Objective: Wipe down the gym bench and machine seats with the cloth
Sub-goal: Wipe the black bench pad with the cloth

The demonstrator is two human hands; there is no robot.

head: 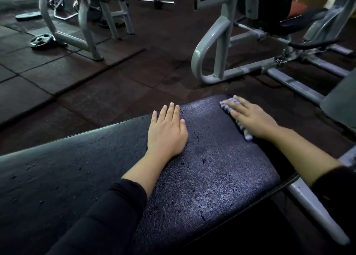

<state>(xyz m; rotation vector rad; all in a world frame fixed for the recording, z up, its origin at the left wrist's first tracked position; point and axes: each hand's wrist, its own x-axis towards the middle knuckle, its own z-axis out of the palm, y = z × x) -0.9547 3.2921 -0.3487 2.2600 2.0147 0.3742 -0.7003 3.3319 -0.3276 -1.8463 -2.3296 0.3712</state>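
Head view: a person in black sleeves [107, 212] leans over a black padded bench [212, 181], its textured surface beaded with droplets. The left hand [167, 131] lies flat on the pad near its far edge, fingers straight and together, grasping nothing. The right hand [252, 118] presses with extended fingers on a purple-and-white cloth [229, 108], which sits at the bench's far right corner and shows along the hand's left edge from fingertips to wrist; the hand is slightly blurred. A grey steel frame [312, 206] runs beneath the bench at lower right. Beyond, dark rubber floor tiles [77, 77] spread out, with a grey machine [219, 48] to the right, another grey rack [88, 23] at upper left and a weight plate [41, 40] lying on the floor beside it.
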